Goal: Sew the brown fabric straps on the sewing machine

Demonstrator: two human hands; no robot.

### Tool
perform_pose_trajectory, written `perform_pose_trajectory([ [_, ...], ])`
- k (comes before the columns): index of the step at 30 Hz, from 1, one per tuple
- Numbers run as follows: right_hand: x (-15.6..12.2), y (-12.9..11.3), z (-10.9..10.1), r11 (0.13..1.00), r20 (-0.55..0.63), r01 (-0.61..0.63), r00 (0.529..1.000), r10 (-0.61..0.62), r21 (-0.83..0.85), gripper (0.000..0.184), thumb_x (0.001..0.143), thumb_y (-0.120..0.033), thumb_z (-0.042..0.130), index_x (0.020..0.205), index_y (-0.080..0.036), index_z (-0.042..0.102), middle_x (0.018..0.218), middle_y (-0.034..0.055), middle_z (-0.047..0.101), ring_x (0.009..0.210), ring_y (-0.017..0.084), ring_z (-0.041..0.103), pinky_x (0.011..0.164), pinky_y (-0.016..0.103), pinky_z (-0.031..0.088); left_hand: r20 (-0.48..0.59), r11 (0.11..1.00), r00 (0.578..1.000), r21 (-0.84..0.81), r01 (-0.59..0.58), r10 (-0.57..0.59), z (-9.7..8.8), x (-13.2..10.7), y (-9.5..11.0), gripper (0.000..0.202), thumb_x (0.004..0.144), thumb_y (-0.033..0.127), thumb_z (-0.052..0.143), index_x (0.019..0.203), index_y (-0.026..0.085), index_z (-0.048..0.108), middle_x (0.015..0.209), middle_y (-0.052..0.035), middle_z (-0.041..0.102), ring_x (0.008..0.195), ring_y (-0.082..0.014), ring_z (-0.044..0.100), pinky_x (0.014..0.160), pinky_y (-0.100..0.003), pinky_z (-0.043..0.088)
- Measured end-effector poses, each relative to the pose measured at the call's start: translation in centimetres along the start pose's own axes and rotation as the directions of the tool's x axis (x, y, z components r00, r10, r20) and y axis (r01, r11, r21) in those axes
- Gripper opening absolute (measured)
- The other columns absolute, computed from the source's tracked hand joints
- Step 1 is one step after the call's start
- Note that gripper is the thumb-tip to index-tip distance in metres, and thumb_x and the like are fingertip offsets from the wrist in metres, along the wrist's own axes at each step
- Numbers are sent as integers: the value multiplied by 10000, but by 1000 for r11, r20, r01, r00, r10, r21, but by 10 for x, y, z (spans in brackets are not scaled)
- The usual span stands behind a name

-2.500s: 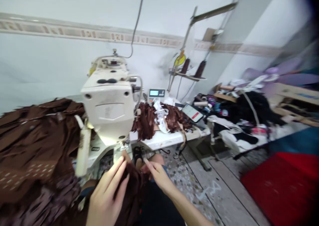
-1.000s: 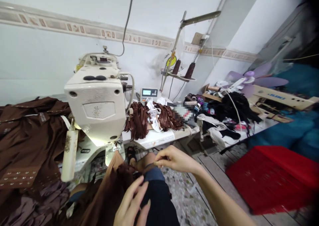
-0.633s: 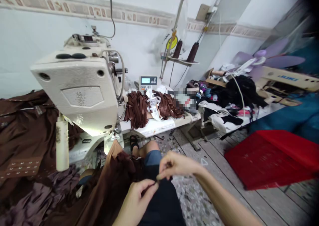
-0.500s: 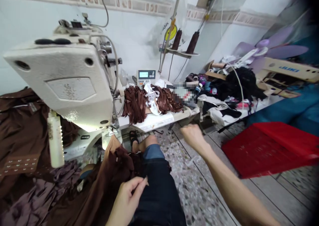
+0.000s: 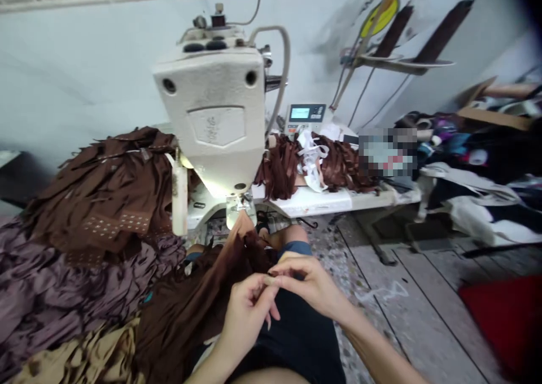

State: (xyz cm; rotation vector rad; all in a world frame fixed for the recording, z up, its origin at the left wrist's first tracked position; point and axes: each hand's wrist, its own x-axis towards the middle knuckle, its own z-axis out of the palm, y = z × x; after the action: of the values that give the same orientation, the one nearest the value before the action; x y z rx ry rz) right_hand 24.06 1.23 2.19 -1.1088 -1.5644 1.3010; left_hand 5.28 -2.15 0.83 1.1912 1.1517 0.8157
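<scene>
The left hand [image 5: 248, 310] and the right hand [image 5: 312, 287] are touching at their fingertips, thumbs and forefingers bunching together above the person's dark clothing [image 5: 298, 336]; I cannot tell whether they are clamping anything small between them. Just left of the hands, the brown cloth [image 5: 190, 305] is draping downward, and its paler brown end [image 5: 242, 226] is reaching beneath the head of the sewing machine [image 5: 220, 124], ahead of the hands. Further left, tan cloth [image 5: 84, 353] and mauve cloth [image 5: 63, 285] are lying in heaps, with a pile of brown garments [image 5: 114, 189] spreading beyond them. Ahead and slightly right of the hands, brown straps [image 5: 280, 169] and white strips [image 5: 312, 161] are resting on the machine's table [image 5: 317, 204]. Behind these, a control panel [image 5: 305, 114] is showing a lit screen, and farther right, dark thread cones [image 5: 442, 33] are standing on a holder
</scene>
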Motion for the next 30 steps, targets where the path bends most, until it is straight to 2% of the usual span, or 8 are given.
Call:
perform_pose_trajectory([
  [5, 11, -15, 2, 995, -24, 53, 998, -55, -81, 384, 1010, -531, 724, 829, -206, 819, 753, 48, 748, 682, 190, 685, 659, 284, 516, 23, 897, 954, 334, -288, 298, -16, -8, 2, 247, 1065, 320, 622, 939, 174, 776, 758, -45, 765, 666, -158, 713, 624, -236, 552],
  [7, 13, -16, -3, 987, -69, 19, 997, -31, -161, 376, 1029, -524, 692, 867, -203, 799, 650, 17, 709, 570, 170, 650, 576, 269, 476, 87, 688, 838, 529, -497, 539, -25, -11, 9, 145, 1051, 216, 643, 1045, 184, 784, 863, -56, 791, 823, -192, 747, 741, -274, 592],
  [9, 15, -16, -7, 973, -86, -10, 996, -10, -232, 370, 1030, -518, 682, 871, -200, 785, 584, -4, 677, 503, 160, 625, 525, 260, 437, 118, 444, 670, 663, -602, 733, -35, -11, 22, 196, 1028, 139, 665, 1198, 177, 756, 950, -68, 802, 946, -214, 745, 841, -310, 601],
  [12, 17, -14, -8, 952, 7, -22, 1000, 25, -305, 378, 1030, -500, 671, 824, -197, 768, 597, 5, 699, 515, 167, 658, 530, 254, 440, 95, 203, 503, 839, -505, 859, -44, -4, 45, 377, 1015, 62, 647, 1379, 155, 686, 1131, -111, 794, 1119, -243, 714, 973, -362, 550],
  [16, 15, -7, 7, 944, 162, -49, 981, 107, -327, 353, 1036, -434, 645, 803, -192, 755, 613, 16, 721, 517, 175, 687, 527, 244, 438, 54, 75, 493, 968, -238, 868, -41, 18, 63, 380, 1060, 144, 598, 1433, 112, 662, 1330, -183, 736, 1272, -314, 639, 1054, -434, 454],
  [20, 7, -4, 25, 946, 243, -98, 953, 179, -309, 306, 1018, -385, 670, 808, -192, 783, 595, 13, 727, 509, 184, 706, 530, 238, 445, 35, 44, 485, 988, -151, 874, -34, 35, 61, 358, 1065, 195, 596, 1407, 133, 683, 1269, -163, 760, 1197, -297, 658, 1042, -434, 442],
  [25, 4, -29, 24, 980, 318, -98, 936, 151, -176, 373, 998, -516, 732, 807, -206, 813, 549, -4, 706, 477, 164, 677, 532, 231, 469, 78, 55, 438, 957, -284, 895, -46, 38, 56, 373, 1028, 163, 660, 1401, 149, 676, 1228, -147, 755, 1213, -296, 655, 1080, -457, 476],
  [30, 34, -63, 7, 985, 31, 107, 994, -104, -134, 390, 1014, -525, 709, 800, -212, 800, 561, -4, 683, 496, 149, 618, 552, 255, 470, 149, 39, 398, 903, -427, 905, -61, 45, 51, 426, 1008, 178, 701, 1429, 170, 640, 1215, -140, 743, 1205, -295, 668, 1077, -467, 532],
])
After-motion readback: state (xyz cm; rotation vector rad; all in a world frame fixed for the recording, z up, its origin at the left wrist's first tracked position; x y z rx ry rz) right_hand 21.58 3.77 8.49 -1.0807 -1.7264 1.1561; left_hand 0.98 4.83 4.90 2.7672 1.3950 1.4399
